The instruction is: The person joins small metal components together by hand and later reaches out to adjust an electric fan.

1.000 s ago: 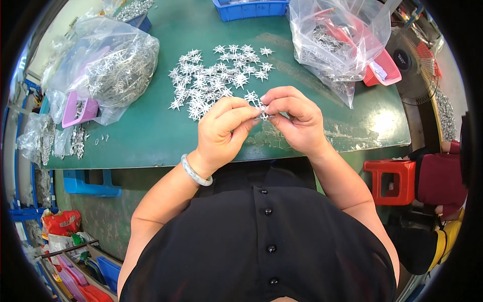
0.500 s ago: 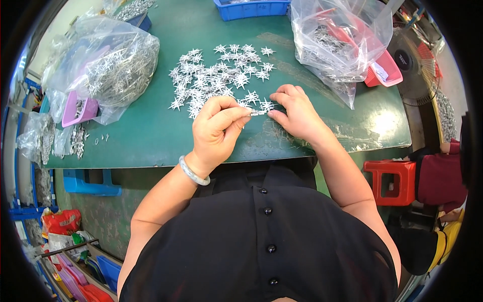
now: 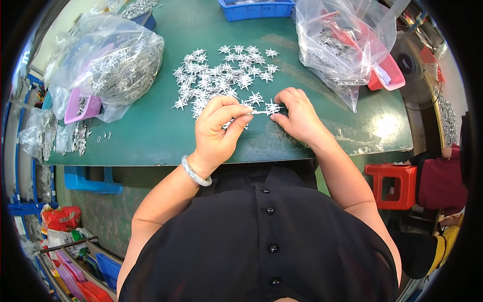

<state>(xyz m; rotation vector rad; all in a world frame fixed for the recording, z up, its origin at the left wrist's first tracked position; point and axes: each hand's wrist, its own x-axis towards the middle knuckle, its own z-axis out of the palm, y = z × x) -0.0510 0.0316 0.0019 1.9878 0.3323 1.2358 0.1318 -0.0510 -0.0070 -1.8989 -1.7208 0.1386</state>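
My left hand is closed in a pinch on a thin silvery metal piece, which sticks out to the right of the fingertips. A jade-like bangle circles that wrist. Close to the piece's free end, my right hand rests low over the table with thumb and fingers apart. A spiky silver star-shaped piece lies at the gap between its fingertips; whether they touch it I cannot tell. Beyond both hands spreads a loose pile of similar stars, partly hidden by my left hand.
On the green table, a clear bag of metal parts and a purple bin stand left. Another filled bag leans on a pink basket at right. A blue tray is behind; a fan stands beyond the right edge.
The view has shifted slightly. The thin piece stays pinched in my left hand and is turned a little. My right thumb sits slightly lower beside the star.
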